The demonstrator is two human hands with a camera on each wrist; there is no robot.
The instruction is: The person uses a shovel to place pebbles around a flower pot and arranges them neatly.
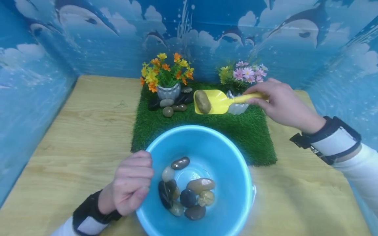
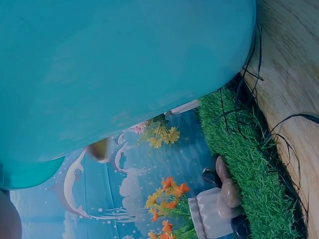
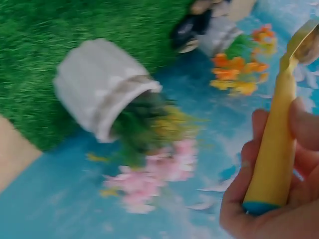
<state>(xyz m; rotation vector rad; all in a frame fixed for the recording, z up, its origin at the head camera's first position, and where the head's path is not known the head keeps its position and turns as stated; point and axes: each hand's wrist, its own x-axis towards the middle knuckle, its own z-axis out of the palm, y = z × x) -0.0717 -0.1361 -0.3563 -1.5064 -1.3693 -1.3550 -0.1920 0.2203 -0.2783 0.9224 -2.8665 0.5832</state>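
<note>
My right hand [image 1: 277,101] grips the yellow handle of a toy shovel [image 1: 220,101], held above the grass mat. One brownish oval stone [image 1: 203,101] lies on its scoop. In the right wrist view, the fingers and thumb wrap round the shovel handle [image 3: 274,149], which has a blue end. On the left, my left hand [image 1: 133,183] holds the rim of a light blue bucket [image 1: 236,164] with curled fingers. Several dark, grey and tan stones [image 1: 188,197] lie on the bucket's bottom. The bucket's outer wall [image 2: 119,64] fills much of the left wrist view.
A green grass mat [image 1: 245,137] lies behind the bucket on a wooden table [image 1: 97,131]. On it stand a pot of orange and yellow flowers [image 1: 168,91], with several stones [image 1: 168,111] round it, and a pot of pink flowers [image 1: 247,73]. Dolphin-printed walls [image 1: 124,39] enclose the table.
</note>
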